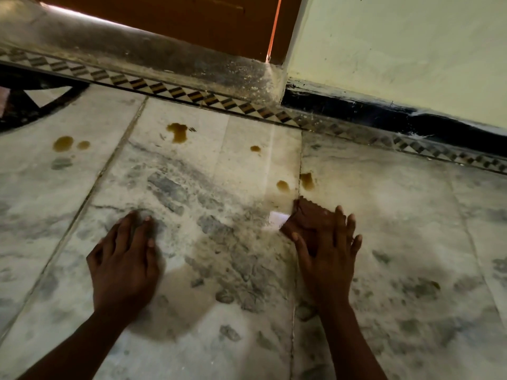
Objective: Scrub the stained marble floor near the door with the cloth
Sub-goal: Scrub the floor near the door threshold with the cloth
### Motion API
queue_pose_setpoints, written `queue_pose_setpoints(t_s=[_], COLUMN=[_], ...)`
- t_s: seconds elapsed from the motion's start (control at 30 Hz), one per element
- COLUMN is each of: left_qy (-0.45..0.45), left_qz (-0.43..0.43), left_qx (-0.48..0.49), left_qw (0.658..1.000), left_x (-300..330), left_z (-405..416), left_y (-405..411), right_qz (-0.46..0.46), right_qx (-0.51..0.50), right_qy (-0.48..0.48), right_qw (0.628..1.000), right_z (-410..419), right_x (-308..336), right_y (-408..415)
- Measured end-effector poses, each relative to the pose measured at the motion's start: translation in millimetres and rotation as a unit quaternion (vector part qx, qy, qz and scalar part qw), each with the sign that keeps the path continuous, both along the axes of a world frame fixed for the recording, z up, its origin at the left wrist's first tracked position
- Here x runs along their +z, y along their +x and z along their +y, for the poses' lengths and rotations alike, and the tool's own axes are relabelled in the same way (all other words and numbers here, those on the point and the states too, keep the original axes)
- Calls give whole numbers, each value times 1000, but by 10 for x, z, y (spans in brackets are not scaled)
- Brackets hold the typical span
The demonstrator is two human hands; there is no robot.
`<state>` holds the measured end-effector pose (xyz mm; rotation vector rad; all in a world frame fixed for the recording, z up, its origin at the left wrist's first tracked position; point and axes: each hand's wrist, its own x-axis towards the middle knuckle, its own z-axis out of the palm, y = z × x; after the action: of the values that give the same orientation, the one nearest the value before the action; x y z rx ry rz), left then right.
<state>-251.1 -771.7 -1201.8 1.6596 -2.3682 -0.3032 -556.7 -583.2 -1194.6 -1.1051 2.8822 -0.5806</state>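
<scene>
Left hand (123, 259) spread flat on veined marble floor (208, 215), right hand (327, 253) pressing seemingly folded brown cloth (307, 218)

We counted six brown stains (177, 132) on the marble floor (411, 229), one cloth (310, 219), two hands (123, 259).

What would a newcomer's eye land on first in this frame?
Probably the brown stains spotted over the pale marble floor, toward the patterned border strip. Next, the two hands down on the floor: the right hand presses a brown cloth flat just short of the nearest stains, the left hand rests bare.
</scene>
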Motion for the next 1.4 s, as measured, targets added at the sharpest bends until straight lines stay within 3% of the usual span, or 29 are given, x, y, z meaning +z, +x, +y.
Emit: queue_pose_setpoints(t_s=[0.1,0.2,0.3,0.43,0.53,0.6,0.67,0.83,0.97,1.07,1.13,1.2,1.3,1.4], left_qy=[1,4,7,8,13,14,12,11,16,13,10,10,-10,-37], left_qz=[-3,-6,-8,-9,-12,-10,-8,-12,-12,-7,-6,-10,-1,1], left_qx=[1,-1,1,-3,2,-1,-2,3,5,11,8,6,3,-7], left_qw=[1000,1000,1000,1000,1000,1000,1000,1000,1000,1000,1000,1000,1000,999], left_x=[-14,-27,-32,-19,-18,-20,-19,-41,-32,-53,-61,-73,-57,-60], left_z=[-5,-9,-10,-21,-23,-10,-15,-13,-12,-9,-30,-37,13,-10], left_y=[2,7,6,4,-1,2,3,1,15,12,-3,15,18,19], right_qz=[1,97,114,-74,-259,-337,-334,-89,-103,-101,-103,-73,-50,-84], right_qx=[6,22,22,-20,-109,-184,-219,-187,-196,-228,-186,-61,121,69], right_qy=[17,21,9,-105,-237,-271,-227,-150,33,11,40,88,131,157], right_qw=[1000,995,993,992,930,882,888,967,975,968,976,992,983,982], right_z=[39,-47,-240,-354,-380,-318,-200,-111,-366,-727,-987,-1133,-833,-432], right_x=[-47,-71,31,413,645,696,655,384,-67,-166,-172,-174,-169,-58], right_y=[74,46,-61,4,-60,-242,-393,-233,46,-256,-531,-569,-304,-356])
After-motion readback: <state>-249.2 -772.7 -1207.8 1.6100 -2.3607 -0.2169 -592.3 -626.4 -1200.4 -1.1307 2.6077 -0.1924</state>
